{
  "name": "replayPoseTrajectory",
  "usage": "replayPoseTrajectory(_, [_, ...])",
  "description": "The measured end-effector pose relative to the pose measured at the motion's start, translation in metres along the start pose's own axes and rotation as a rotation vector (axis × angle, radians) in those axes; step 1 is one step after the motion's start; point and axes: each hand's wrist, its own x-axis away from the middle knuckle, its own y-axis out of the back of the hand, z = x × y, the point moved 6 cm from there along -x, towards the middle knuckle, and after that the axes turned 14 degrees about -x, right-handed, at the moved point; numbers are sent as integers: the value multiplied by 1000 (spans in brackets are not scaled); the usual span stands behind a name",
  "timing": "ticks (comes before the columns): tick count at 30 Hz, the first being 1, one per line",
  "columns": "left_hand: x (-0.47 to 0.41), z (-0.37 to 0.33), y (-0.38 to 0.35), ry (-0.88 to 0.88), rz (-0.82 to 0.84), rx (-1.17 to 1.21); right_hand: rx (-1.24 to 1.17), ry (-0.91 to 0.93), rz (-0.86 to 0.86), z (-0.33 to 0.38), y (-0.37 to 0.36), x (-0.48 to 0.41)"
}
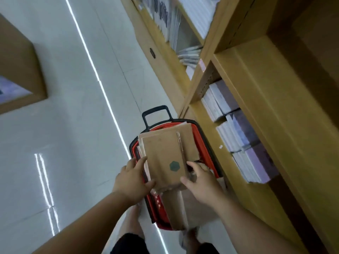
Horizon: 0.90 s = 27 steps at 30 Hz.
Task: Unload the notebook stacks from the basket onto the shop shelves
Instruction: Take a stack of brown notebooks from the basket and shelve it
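Note:
A stack of brown kraft notebooks (pixel 165 160) wrapped in clear film, with a dark green round mark on top, is lifted just above the red basket (pixel 159 213). My left hand (pixel 132 180) grips the stack's left side, thumb on its near corner. My right hand (pixel 200 182) grips the right side, thumb on the near edge. More brown notebook stacks (pixel 176 208) lie in the basket beneath. The wooden shop shelves (pixel 256 107) stand to the right, one level holding white and purple notebook stacks (pixel 244 136).
The basket has a black pull handle (pixel 156 114) at its far end and stands on a glossy white tiled floor (pixel 73 125). A wooden display unit (pixel 20 70) sits at the left. Upper shelves hold white books (pixel 183 24). My feet are below the basket.

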Motion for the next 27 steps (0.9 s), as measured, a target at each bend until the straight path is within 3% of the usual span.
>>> replayPoseTrajectory(6, [-38, -1, -57, 54, -182, 441, -28, 169, 11, -22, -23, -72])
replayPoseTrajectory(9, [-60, 5, -78, 96, -267, 512, -33, 239, -55, -35, -36, -106])
replayPoseTrajectory(13, [-79, 5, -107, 73, -290, 610, -80, 293, -102, -49, -52, -130])
replayPoseTrajectory(27, [-87, -7, -130, -11, -371, 1093, -346, 394, -26, -63, -78, -149])
